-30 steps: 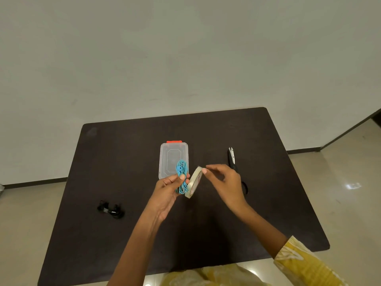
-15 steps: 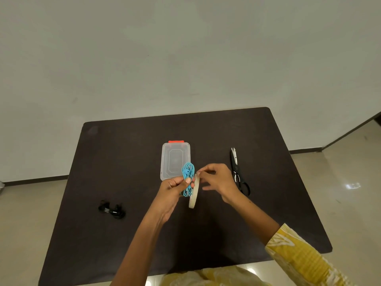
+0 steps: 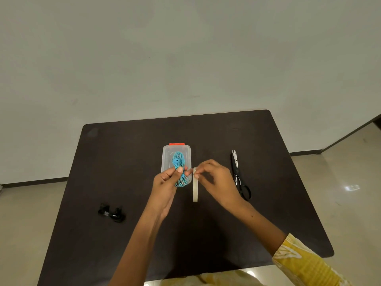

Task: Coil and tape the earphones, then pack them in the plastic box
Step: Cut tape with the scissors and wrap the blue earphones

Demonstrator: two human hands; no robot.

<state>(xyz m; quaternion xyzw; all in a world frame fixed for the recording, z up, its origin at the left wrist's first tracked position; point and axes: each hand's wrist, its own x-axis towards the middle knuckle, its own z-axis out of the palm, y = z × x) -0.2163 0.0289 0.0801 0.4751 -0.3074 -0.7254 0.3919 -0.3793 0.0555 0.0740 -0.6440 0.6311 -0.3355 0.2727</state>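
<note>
My left hand point(image 3: 168, 182) pinches a coiled bundle of blue earphones point(image 3: 179, 169) between thumb and fingers, held above the near end of the clear plastic box point(image 3: 166, 155), which lies closed with an orange latch at its far end. Just right of the bundle, my right hand point(image 3: 216, 179) pinches the top of a roll of clear tape point(image 3: 195, 189), which hangs edge-on below the fingers. The two hands' fingertips nearly meet at the top of the roll. A second, black pair of earphones point(image 3: 112, 213) lies coiled on the table to the left.
Black-handled scissors point(image 3: 239, 176) lie shut on the dark table point(image 3: 268, 203) to the right of my right hand, blades pointing away. The table's far edge stands against a plain wall; tiled floor shows on both sides.
The tape roll has turned from tilted to hanging straight, edge-on. My left hand has carried the blue bundle left, over the box. My right hand's fingers have closed in on the roll's top.
</note>
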